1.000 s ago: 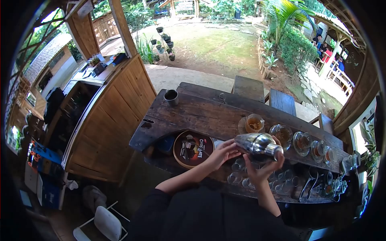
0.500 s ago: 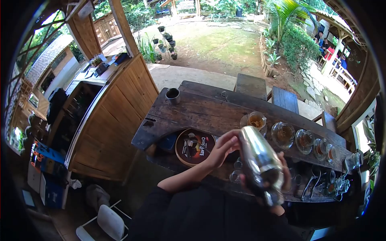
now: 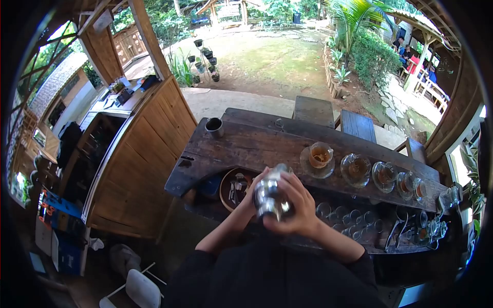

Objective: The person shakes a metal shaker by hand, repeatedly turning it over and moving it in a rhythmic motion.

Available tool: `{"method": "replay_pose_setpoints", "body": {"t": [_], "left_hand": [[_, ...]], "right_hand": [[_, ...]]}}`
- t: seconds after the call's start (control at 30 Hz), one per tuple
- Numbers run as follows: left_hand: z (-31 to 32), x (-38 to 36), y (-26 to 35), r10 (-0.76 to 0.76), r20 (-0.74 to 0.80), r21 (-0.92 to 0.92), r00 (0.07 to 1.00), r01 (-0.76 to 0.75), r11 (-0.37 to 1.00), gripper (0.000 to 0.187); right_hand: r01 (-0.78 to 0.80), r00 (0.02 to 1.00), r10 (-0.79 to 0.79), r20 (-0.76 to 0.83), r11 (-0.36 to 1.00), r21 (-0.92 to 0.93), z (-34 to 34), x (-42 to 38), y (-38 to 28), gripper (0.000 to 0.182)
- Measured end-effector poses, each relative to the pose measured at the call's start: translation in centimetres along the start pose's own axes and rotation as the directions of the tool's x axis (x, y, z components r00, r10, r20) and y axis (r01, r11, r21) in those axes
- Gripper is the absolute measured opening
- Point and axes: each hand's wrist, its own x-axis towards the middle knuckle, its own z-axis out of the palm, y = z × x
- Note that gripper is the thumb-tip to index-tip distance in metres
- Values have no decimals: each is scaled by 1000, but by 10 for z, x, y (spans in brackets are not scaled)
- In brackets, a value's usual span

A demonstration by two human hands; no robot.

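A shiny metal cocktail shaker [image 3: 273, 197] is held between both hands in front of my chest, its narrower end tilted towards me. My left hand [image 3: 251, 196] is closed around its left side, the fingers partly hidden behind it. My right hand [image 3: 299, 203] wraps over the other side, with the thumb near the lower end. Behind the shaker lies a round tray [image 3: 229, 192], partly covered by my left hand. Beyond, on the dark wooden table [image 3: 257, 146], a glass cup of amber drink [image 3: 320, 155] stands on a glass saucer.
More cups on saucers [image 3: 356, 169] line the table to the right. Upturned-looking small glasses [image 3: 354, 218] crowd the lower shelf near tongs [image 3: 396, 233]. A metal cup [image 3: 214, 127] stands at the table's left end. Stools [image 3: 358, 126] are behind; a wooden counter [image 3: 149, 159] is at left.
The shaker has moved left and turned from lengthwise to nearly end-on. Both hands have moved with it, and my right hand now shows in front. The view has shifted slightly.
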Motion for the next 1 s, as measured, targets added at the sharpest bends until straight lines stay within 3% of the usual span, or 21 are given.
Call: {"method": "replay_pose_setpoints", "body": {"t": [0.07,0.1,0.17,0.23,0.3,0.37,0.4,0.43,0.5,0.57,0.6,0.63,0.7,0.73,0.8,0.83,0.87,0.9,0.93,0.97,1.0], "left_hand": [[59,-27,10,232,70,410,970,-240,880,48],[42,-18,10,213,247,415,945,-302,858,46],[52,-11,11,237,219,414,947,-310,856,44],[42,16,4,104,-27,573,994,-70,816,42],[39,24,-7,77,68,435,995,-99,895,41],[48,12,-10,121,114,325,986,-152,933,43],[46,8,-6,167,188,344,968,-224,912,43],[42,0,-2,217,251,359,943,-299,884,44],[36,-5,0,268,174,293,948,-309,905,46],[38,-17,-11,428,44,482,903,-394,782,45],[25,-1,-2,37,-73,117,997,-28,993,37],[17,1,-12,88,-31,127,996,-83,988,38],[33,-4,-15,201,104,301,974,-224,927,40],[43,-8,-9,183,216,297,959,-244,923,40],[40,4,-6,191,224,314,956,-256,914,43],[38,12,-7,202,230,329,952,-272,905,45],[39,21,-10,169,83,485,982,-188,854,44],[33,31,-13,124,10,426,992,-116,897,42],[26,34,-21,113,46,438,993,-121,891,41],[32,35,-21,97,88,453,991,-127,883,40],[44,29,-18,131,122,461,984,-173,870,39]], "right_hand": [[94,988,-72,-135,983,161,-20,0,-18,87],[186,956,-144,-257,971,147,-12,-29,4,96],[70,901,-74,-428,997,-25,2,-49,17,103],[143,915,-243,-321,941,-306,0,-34,37,104],[-13,902,-84,-423,975,-221,-3,-26,36,96],[-217,917,171,-361,972,-93,-17,-24,6,88],[-60,922,116,-369,986,158,2,-74,44,72],[210,909,-114,-400,956,204,5,-76,46,78],[168,945,-105,-309,968,184,7,-49,29,82],[-152,985,162,-56,976,154,16,-41,43,84],[-170,984,175,-28,977,126,14,-45,44,84],[-180,983,182,-12,980,87,9,-46,44,83],[-25,971,108,-215,934,356,-10,-44,20,83],[-27,970,109,-216,937,349,-12,-55,18,83],[-312,903,338,-264,940,137,-13,-63,11,98],[-217,904,154,-399,969,-117,-10,-58,20,96],[-133,904,30,-426,968,-213,0,-52,33,95],[-55,893,-91,-440,950,-308,8,-50,45,94],[-147,887,-31,-461,927,-346,1,-49,48,96],[-196,846,74,-528,964,-179,-3,-44,45,94],[-352,897,312,-314,933,-77,-13,-68,46,94]]}}
